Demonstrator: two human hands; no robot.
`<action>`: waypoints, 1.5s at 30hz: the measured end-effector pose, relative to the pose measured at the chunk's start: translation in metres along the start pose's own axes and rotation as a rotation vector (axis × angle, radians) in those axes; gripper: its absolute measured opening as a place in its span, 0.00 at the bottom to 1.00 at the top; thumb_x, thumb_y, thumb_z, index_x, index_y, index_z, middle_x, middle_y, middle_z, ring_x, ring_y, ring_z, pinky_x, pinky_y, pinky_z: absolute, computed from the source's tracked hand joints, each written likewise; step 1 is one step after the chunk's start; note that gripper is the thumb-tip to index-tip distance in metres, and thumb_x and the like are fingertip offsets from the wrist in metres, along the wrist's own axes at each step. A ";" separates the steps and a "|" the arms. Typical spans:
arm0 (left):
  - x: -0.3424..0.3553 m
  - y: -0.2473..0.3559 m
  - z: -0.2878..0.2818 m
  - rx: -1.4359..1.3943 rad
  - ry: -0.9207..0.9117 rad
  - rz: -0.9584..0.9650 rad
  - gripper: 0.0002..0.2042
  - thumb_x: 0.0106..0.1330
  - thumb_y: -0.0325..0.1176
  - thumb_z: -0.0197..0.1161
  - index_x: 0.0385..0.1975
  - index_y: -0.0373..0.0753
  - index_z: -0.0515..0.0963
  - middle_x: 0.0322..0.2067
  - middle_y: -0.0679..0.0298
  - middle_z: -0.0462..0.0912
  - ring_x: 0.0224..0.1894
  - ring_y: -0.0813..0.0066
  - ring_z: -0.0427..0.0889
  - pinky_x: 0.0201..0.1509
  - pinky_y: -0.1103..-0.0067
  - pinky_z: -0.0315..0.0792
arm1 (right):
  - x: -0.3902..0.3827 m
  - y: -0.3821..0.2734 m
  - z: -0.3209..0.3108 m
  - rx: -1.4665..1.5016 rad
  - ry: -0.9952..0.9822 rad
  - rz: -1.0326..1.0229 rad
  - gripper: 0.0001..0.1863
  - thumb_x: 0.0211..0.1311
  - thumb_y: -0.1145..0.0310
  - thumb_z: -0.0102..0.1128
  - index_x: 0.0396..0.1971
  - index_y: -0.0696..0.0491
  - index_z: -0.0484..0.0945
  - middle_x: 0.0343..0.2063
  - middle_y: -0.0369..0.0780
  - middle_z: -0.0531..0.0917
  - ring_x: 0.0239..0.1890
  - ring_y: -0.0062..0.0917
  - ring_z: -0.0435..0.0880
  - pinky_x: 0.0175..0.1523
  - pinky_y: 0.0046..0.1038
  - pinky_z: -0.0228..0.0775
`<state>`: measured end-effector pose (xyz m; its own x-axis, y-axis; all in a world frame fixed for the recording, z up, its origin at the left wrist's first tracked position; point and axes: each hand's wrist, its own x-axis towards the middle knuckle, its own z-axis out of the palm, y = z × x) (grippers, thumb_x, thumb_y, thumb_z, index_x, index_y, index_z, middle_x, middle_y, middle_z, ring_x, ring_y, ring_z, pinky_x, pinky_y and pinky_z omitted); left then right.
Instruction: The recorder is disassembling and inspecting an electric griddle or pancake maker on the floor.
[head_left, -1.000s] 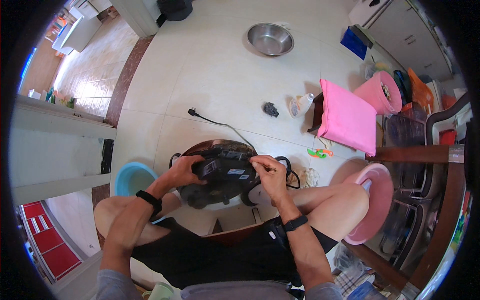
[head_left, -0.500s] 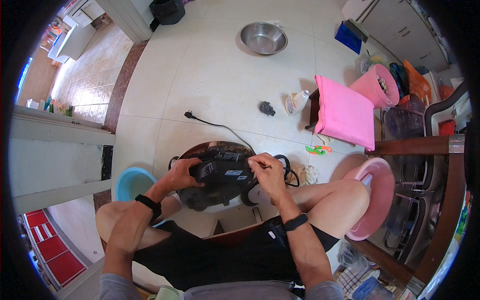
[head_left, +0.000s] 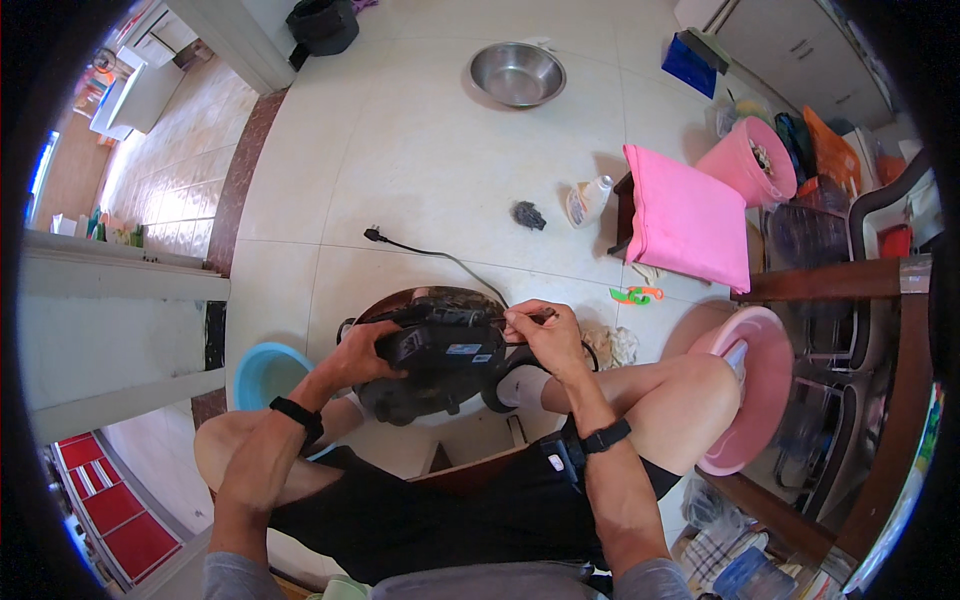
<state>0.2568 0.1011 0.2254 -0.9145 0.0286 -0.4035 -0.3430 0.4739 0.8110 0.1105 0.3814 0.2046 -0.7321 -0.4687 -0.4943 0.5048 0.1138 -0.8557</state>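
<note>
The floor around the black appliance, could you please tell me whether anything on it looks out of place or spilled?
I see no spill. A dark scouring pad lies loose beside the white bottle, and a small green-and-orange tool lies near the pink-topped stool; both look odd on bare floor tiles.

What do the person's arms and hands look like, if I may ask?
The left hand and right hand are both ungloved. A black left band and a black right band circle the wrists; a dark box with a pale oval spot shows beside the latter. The sleeves are grey, and the forearms below them are bare.
</note>
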 end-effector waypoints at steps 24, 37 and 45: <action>-0.003 -0.001 0.003 0.095 0.034 -0.026 0.25 0.39 0.31 0.77 0.41 0.33 0.80 0.36 0.52 0.85 0.40 0.60 0.84 0.48 0.72 0.75 | -0.036 -0.004 0.020 -0.483 0.053 -0.472 0.08 0.65 0.73 0.61 0.40 0.60 0.82 0.32 0.43 0.83 0.29 0.24 0.82 0.34 0.23 0.74; -0.003 -0.001 0.007 0.089 0.019 -0.027 0.26 0.39 0.32 0.77 0.41 0.34 0.79 0.37 0.51 0.85 0.43 0.56 0.83 0.50 0.70 0.75 | -0.033 0.026 0.029 -0.326 0.186 -0.370 0.08 0.65 0.76 0.61 0.41 0.61 0.83 0.33 0.41 0.84 0.30 0.21 0.84 0.37 0.22 0.79; -0.001 -0.007 0.009 0.084 0.027 -0.004 0.25 0.38 0.32 0.77 0.40 0.33 0.79 0.36 0.51 0.84 0.42 0.56 0.83 0.49 0.70 0.75 | -0.032 0.037 0.037 -0.365 0.283 -0.502 0.08 0.64 0.73 0.63 0.41 0.59 0.84 0.34 0.41 0.86 0.34 0.23 0.83 0.39 0.25 0.74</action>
<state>0.2621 0.1051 0.2161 -0.9190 0.0033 -0.3942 -0.3286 0.5459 0.7707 0.1698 0.3680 0.1945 -0.9537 -0.3007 -0.0023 -0.0776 0.2535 -0.9642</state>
